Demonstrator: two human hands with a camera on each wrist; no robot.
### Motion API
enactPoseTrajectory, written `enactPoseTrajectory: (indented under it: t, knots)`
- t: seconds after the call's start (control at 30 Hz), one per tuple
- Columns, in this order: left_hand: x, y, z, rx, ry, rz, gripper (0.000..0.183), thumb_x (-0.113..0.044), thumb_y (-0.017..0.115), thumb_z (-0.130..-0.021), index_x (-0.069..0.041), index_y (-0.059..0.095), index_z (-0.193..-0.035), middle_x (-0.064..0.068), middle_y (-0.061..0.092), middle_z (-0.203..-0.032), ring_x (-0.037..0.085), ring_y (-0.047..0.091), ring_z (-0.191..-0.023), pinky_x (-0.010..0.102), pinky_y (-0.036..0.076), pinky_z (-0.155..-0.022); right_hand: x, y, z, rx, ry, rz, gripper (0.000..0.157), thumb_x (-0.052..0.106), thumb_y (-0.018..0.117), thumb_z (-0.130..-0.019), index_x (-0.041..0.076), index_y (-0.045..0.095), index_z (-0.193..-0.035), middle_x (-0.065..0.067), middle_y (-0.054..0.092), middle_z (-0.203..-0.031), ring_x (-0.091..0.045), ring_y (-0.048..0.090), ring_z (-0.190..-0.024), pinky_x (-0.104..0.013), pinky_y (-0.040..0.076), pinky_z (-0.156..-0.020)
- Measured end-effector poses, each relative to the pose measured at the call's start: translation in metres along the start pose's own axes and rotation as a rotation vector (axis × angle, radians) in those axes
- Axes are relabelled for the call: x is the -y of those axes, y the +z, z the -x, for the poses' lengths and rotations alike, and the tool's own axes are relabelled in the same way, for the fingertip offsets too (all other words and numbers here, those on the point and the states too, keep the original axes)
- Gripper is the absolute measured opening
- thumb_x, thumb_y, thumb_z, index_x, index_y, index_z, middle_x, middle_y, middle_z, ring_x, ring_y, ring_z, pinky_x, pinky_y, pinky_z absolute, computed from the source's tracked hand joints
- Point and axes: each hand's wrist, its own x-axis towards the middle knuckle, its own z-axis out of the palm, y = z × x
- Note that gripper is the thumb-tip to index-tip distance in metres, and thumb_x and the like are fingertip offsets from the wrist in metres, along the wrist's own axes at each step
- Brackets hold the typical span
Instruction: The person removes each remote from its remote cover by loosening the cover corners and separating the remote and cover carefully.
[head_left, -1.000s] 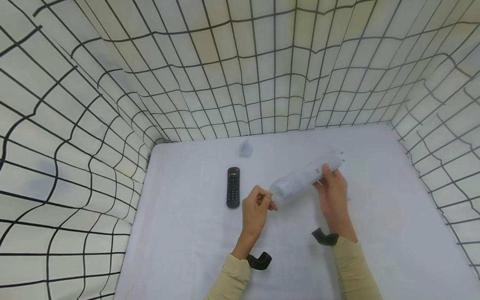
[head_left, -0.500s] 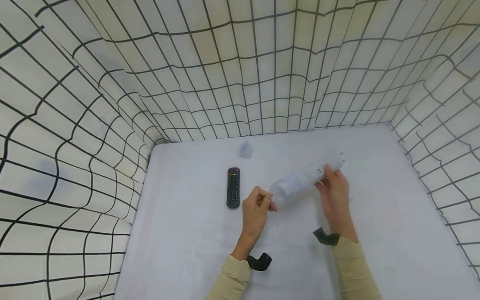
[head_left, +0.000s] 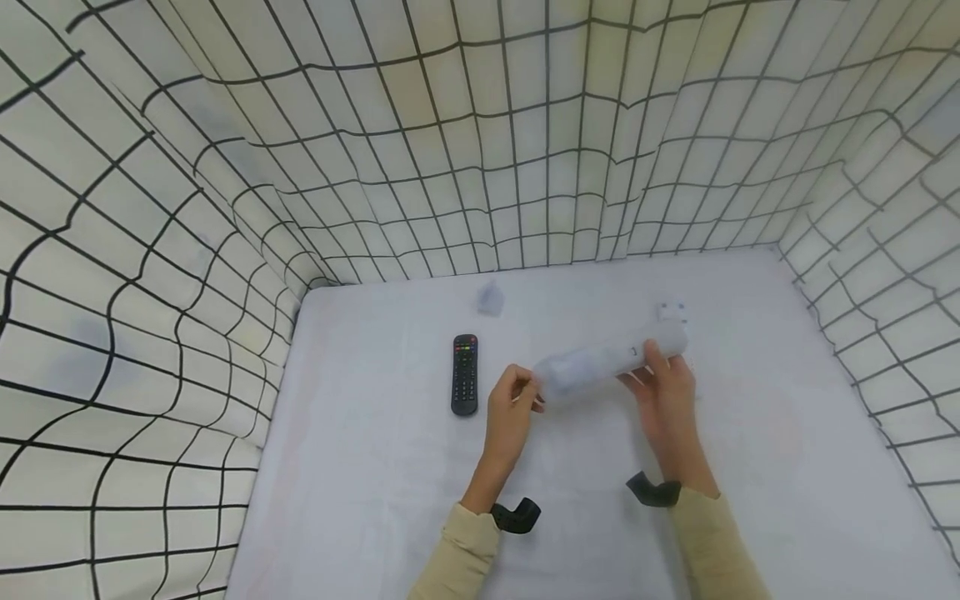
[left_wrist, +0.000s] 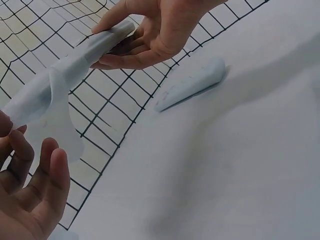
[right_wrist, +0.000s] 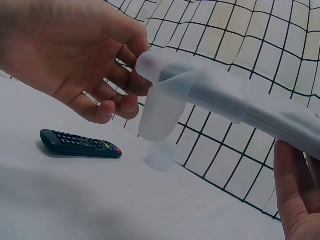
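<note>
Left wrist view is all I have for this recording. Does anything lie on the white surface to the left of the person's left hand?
Observer: Yes, a black remote control lies to the left of the left hand in the head view.
Operator: Thanks. Any mark on the film-covered device in the hands?
Observer: Yes, the head view shows a small dark mark on it, next to the right hand.

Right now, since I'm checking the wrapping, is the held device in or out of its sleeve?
Partly in: the translucent sleeve covers one end, while the device looks bare toward the right hand.
</note>
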Motion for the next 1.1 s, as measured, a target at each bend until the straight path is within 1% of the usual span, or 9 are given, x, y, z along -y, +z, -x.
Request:
enactPoseTrajectory:
  t: [0.13,0.27,0.43,0.53,0.63,0.77,0.87,1.0,1.1]
  knots:
    - [0.003,-0.001,0.001,0.020,-0.039,0.097,0.024,-0.027,0.046,-0.112,-0.005,0.057,-0.113,0.014,0.063,-0.109,0.015,0.066,-0.091,0.026,0.061,-0.075,-0.006,0.001,0.006,-0.029,-0.007,-0.027,0.058,0.022,0.062,-0.106,0.024,0.039,-0.159,-0.001,0.051,-0.149,-0.018,0.063,-0.124,-0.033,0.058,-0.102]
    - [0.007,-0.002,0.002,0.047,-0.098,0.155,0.044,-0.044,0.043,-0.112,-0.008,0.052,-0.135,0.014,0.059,-0.129,0.023,0.072,-0.101,0.032,0.063,-0.080,-0.014,0.004,0.011,-0.080,-0.021,-0.068,0.055,0.020,0.062,-0.106,0.023,0.042,-0.156,-0.004,0.051,-0.150,-0.020,0.066,-0.120,-0.036,0.059,-0.101]
    - [0.011,-0.003,0.000,0.081,-0.192,0.202,0.063,-0.054,0.043,-0.110,-0.012,0.038,-0.156,0.016,0.054,-0.145,0.035,0.072,-0.112,0.039,0.064,-0.088,-0.024,0.009,0.017,-0.153,-0.054,-0.118,0.052,0.014,0.064,-0.104,0.020,0.044,-0.152,-0.006,0.056,-0.142,-0.021,0.071,-0.114,-0.042,0.060,-0.098]
    - [0.011,-0.005,-0.003,0.103,-0.251,0.248,0.070,-0.058,0.044,-0.108,-0.009,0.037,-0.157,0.018,0.055,-0.145,0.035,0.072,-0.115,0.039,0.063,-0.092,-0.028,0.012,0.021,-0.181,-0.067,-0.163,0.054,0.011,0.066,-0.103,0.019,0.043,-0.151,-0.007,0.056,-0.143,-0.023,0.070,-0.119,-0.043,0.059,-0.099]
    - [0.011,-0.009,-0.005,0.169,-0.301,0.294,0.072,-0.061,0.041,-0.108,-0.006,0.041,-0.154,0.020,0.061,-0.143,0.033,0.073,-0.116,0.041,0.062,-0.095,-0.033,0.015,0.027,-0.177,-0.075,-0.185,0.057,0.010,0.065,-0.103,0.020,0.040,-0.153,-0.007,0.052,-0.149,-0.026,0.064,-0.128,-0.044,0.058,-0.102]
    - [0.012,-0.014,-0.008,0.248,-0.323,0.352,0.069,-0.063,0.037,-0.108,-0.008,0.049,-0.147,0.019,0.067,-0.140,0.029,0.074,-0.115,0.041,0.060,-0.099,-0.037,0.018,0.034,-0.157,-0.081,-0.188,0.058,0.011,0.062,-0.104,0.020,0.038,-0.156,-0.007,0.050,-0.154,-0.029,0.058,-0.138,-0.044,0.056,-0.104]
    - [0.011,-0.017,-0.010,0.217,-0.312,0.432,0.063,-0.058,0.043,-0.108,-0.006,0.053,-0.142,0.017,0.069,-0.135,0.031,0.072,-0.119,0.042,0.058,-0.103,-0.039,0.020,0.039,-0.150,-0.085,-0.203,0.057,0.010,0.063,-0.104,0.016,0.039,-0.155,-0.009,0.052,-0.151,-0.029,0.059,-0.138,-0.045,0.056,-0.104]
    - [0.009,-0.019,-0.011,0.093,-0.292,0.516,0.057,-0.047,0.054,-0.107,-0.003,0.051,-0.143,0.012,0.068,-0.127,0.030,0.072,-0.118,0.043,0.057,-0.105,-0.043,0.022,0.044,-0.131,-0.070,-0.194,0.056,0.008,0.063,-0.104,0.012,0.038,-0.154,-0.009,0.055,-0.147,-0.026,0.063,-0.133,-0.046,0.056,-0.105]
    - [0.009,-0.021,-0.012,-0.012,-0.290,0.529,0.058,-0.040,0.061,-0.106,-0.003,0.047,-0.148,0.012,0.065,-0.128,0.021,0.073,-0.110,0.041,0.058,-0.104,-0.047,0.022,0.048,-0.111,-0.042,-0.163,0.057,0.009,0.062,-0.104,0.013,0.036,-0.155,-0.009,0.052,-0.150,-0.024,0.062,-0.134,-0.045,0.055,-0.106]
